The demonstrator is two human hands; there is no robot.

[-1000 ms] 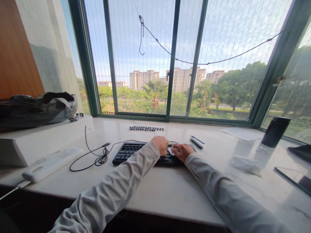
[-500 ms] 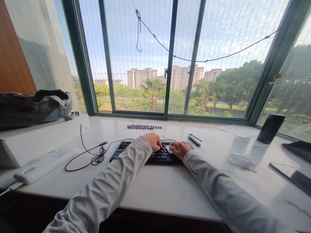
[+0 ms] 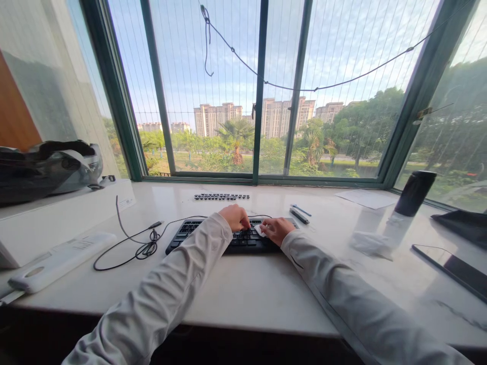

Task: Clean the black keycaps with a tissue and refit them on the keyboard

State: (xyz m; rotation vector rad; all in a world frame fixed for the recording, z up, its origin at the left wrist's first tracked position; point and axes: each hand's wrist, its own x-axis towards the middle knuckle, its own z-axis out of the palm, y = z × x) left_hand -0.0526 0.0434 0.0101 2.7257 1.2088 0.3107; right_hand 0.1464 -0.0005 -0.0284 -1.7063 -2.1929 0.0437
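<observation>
A black keyboard (image 3: 198, 236) lies on the pale stone windowsill desk (image 3: 247, 289), its cable (image 3: 133, 243) coiled to the left. My left hand (image 3: 236, 217) rests curled on the keys near the middle. My right hand (image 3: 277, 229) is on the keyboard's right part, fingers closed on a small white wipe or cloth (image 3: 260, 230) pressed against the keys. A row of loose black keycaps (image 3: 221, 196) lies behind the keyboard near the window.
Pens (image 3: 300, 213) lie right of the keyboard. A black-capped bottle (image 3: 409, 205), crumpled tissue (image 3: 369, 243), paper (image 3: 367, 198) and a dark tablet (image 3: 452, 268) are to the right. At left are a white remote-like device (image 3: 57, 261), a white box (image 3: 64, 218) and a helmet-like object (image 3: 45, 170).
The view has shifted up and to the right. My left hand has slid slightly left on the keyboard; my right hand stays on the white wipe.
</observation>
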